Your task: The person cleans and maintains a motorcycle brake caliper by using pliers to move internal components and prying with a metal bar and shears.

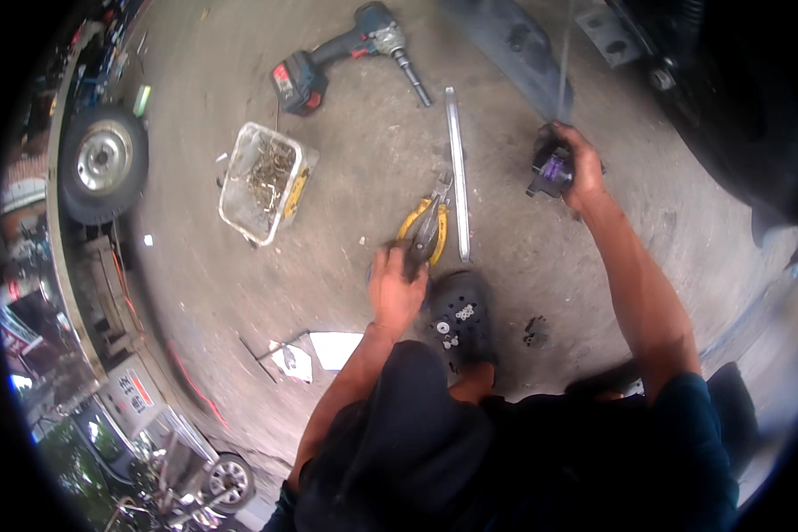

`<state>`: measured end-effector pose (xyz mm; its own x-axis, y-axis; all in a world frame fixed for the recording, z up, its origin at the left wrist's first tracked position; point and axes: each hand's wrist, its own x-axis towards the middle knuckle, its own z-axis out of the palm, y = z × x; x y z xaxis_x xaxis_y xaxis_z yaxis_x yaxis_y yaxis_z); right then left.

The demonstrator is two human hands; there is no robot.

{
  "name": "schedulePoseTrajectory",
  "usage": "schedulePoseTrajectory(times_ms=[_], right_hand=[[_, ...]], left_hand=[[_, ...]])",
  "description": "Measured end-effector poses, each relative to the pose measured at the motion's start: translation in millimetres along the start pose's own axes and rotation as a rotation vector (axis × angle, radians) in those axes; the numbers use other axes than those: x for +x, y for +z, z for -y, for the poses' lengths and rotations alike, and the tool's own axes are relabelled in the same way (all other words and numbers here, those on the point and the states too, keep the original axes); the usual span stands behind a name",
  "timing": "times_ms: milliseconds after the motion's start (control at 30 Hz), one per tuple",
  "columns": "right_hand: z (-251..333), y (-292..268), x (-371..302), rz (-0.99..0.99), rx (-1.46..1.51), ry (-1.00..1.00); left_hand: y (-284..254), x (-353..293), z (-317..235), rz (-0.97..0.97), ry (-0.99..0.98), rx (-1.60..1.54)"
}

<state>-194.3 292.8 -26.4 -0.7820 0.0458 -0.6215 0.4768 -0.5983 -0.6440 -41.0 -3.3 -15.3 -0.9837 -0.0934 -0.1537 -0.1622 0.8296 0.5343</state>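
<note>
My left hand (397, 291) is low over the ground, its fingers curled round a dark tool (426, 232) whose kind I cannot make out. The tool's narrow end overlaps a pair of pliers (443, 235) with yellow handles, which lies on the ground. Farther right, my right hand (583, 168) grips a black part with a purple middle (554, 168), held beside the vehicle. A long silvery flat bar (457, 173) lies just right of the pliers. Below it is my dark clog (464, 312) with several small pale pieces on its top.
A cordless impact wrench (341, 53) lies at the far side. Left of the pliers stands a white tub (246, 222) of small metal pieces. A wheel (105, 164) is at the left, white paper (335, 350) near my left forearm, and dark vehicle parts (727, 115) at the right.
</note>
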Motion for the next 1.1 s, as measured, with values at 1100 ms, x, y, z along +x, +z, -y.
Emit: schedulePoseTrajectory(times_ms=[1100], right_hand=[[-15,1,9,0.008,0.167,-0.023]], left_hand=[[8,-16,0,0.004,-0.053,0.286]])
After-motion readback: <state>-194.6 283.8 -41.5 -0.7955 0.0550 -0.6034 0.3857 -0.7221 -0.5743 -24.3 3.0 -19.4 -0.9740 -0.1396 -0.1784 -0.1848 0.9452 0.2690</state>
